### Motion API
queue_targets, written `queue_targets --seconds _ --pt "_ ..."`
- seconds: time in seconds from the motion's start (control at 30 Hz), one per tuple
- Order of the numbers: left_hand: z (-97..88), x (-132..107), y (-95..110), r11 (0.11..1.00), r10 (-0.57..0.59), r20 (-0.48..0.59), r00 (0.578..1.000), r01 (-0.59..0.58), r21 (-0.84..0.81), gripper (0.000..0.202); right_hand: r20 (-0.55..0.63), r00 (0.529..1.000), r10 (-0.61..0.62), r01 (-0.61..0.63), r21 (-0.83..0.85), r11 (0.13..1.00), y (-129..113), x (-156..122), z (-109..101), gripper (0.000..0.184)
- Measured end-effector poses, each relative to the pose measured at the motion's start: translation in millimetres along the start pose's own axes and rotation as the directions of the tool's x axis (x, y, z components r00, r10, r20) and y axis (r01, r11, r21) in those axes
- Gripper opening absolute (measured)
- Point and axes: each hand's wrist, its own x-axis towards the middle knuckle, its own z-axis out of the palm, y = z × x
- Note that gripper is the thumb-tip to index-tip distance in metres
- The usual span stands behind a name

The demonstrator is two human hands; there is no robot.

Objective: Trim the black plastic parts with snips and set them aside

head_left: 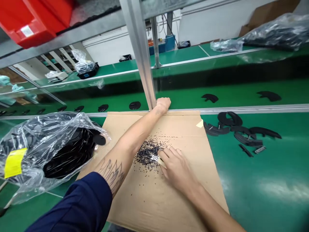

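— Green conveyor tabletop (260,180) runs across the view, with an aluminium post (138,42) rising at its far side and a red plastic bin (29,22) overhead. What lies nearest the hands?

— A flat cardboard sheet (149,203), with black granules (147,153) scattered in a loose patch at its middle.

— And the right hand (177,169)?

— Pressed low at the edge of that patch, in a narrow grip around a small silver-tipped tool (154,158) with a pale end. Exactly what kind of tool is too small to tell.

— What about the left hand (163,104)?

— Curled at the far edge of the cardboard, just beside the post, with a tattooed forearm leading back to a navy sleeve (79,203). Whether that grip holds anything, I cannot tell.

— What else is around the sheet?

— On its left, a clear plastic bag (31,145) with a yellow label (14,162) overlaps the corner and holds stacked black curved parts (70,151). On its right, loose black moulded pieces (241,132) lie piled on the green. Round black discs (134,105) sit in a row beyond a metal rail (241,110).
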Motion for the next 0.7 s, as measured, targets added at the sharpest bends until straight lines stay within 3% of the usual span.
queue_targets --seconds 0.1,0.17,0.23,0.3,0.37,0.43,0.57,0.7 --pt "-5.0 -14.9 -0.4 1.000 -0.006 -0.115 0.993 0.005 -0.008 0.037 -0.068 0.997 -0.038 0.041 0.038 0.998 -1.5 0.9 -1.7 0.016" --pt "-7.8 -36.5 -2.9 0.998 0.050 -0.208 0.977 -0.059 -0.038 0.041 -0.164 0.985 -0.059 0.072 0.071 0.995 -3.3 0.6 -2.4 0.022" --pt "-8.0 -67.4 -8.2 0.968 0.143 -0.315 0.938 -0.200 -0.154 0.034 -0.305 0.950 -0.061 0.092 0.091 0.992 -4.7 0.0 -3.3 0.028" --pt "-3.8 -106.1 -14.9 0.857 0.233 -0.372 0.899 -0.370 -0.359 0.023 -0.443 0.895 -0.041 0.098 0.106 0.990 -5.4 -0.1 -4.1 0.035" --pt "5.2 -147.7 -20.6 0.678 0.306 -0.309 0.900 -0.434 -0.593 0.017 -0.536 0.844 -0.017 0.097 0.122 0.988 -5.9 0.8 -4.6 0.043" --pt "17.6 -185.2 -24.2 0.517 0.360 -0.194 0.913 -0.368 -0.773 0.013 -0.554 0.832 -0.016 0.113 0.142 0.983 -7.1 2.8 -4.9 0.047" --pt "44.8 -233.5 -29.5 0.318 0.363 -0.014 0.932 -0.139 -0.938 0.013 -0.462 0.885 -0.053 0.169 0.213 0.962 -12.2 8.0 -6.4 0.037" --pt "60.2 -259.0 -36.2 0.185 0.352 0.041 0.935 -0.027 -0.982 0.009 -0.301 0.953 0.027 0.114 0.441 0.890 -14.1 12.1 -7.0 0.022"
